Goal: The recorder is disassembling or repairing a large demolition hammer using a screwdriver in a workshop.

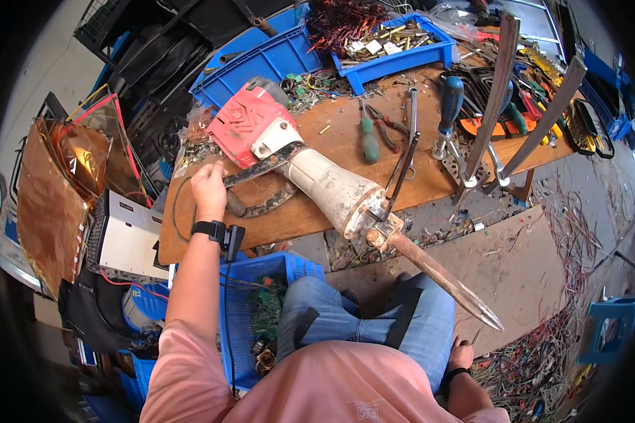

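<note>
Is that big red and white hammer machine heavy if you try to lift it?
Probably very heavy: the demolition hammer has a bulky body and a long steel chisel. It likely tips forward, since the chisel overhangs the wooden bench. The left hand grips its handle; one hand may not lift it.

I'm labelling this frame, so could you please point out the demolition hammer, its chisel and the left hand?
Demolition hammer (328,185): head view, on its grey barrel.
Chisel (444,278): head view, mid-shaft of the rusty bit.
Left hand (209,187): head view, back of the hand gripping the hammer's handle.
</note>
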A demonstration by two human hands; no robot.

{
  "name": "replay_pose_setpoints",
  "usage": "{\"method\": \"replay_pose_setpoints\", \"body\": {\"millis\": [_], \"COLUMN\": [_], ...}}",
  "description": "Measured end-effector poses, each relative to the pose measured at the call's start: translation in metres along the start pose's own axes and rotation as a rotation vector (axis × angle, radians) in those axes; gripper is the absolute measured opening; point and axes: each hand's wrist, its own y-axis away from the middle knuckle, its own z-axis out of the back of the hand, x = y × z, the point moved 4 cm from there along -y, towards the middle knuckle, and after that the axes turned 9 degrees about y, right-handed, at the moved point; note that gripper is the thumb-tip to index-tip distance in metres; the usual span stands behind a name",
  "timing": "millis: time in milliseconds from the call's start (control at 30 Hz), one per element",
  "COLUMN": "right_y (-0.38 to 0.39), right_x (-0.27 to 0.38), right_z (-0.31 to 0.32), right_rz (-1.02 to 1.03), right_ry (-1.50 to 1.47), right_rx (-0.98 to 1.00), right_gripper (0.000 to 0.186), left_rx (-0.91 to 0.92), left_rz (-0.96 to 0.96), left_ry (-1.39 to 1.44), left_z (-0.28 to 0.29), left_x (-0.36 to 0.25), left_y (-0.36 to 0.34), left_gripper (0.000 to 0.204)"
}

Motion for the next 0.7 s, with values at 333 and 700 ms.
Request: {"method": "replay_pose_setpoints", "body": {"millis": [333, 700], "right_y": [0.001, 0.000], "right_x": [0.000, -0.003], "right_z": [0.001, -0.001], "right_rz": [-0.002, -0.022], "right_ry": [0.007, -0.009], "right_rx": [0.003, 0.014], "right_gripper": [0.040, 0.040], "left_rx": [0.004, 0.020], "left_rz": [0.059, -0.038], "left_ry": [0.033, -0.054], "left_z": [-0.001, -0.003], "left_x": [0.006, -0.008], "left_y": [-0.003, 0.002], "left_gripper": [0.029, 0.027]}}
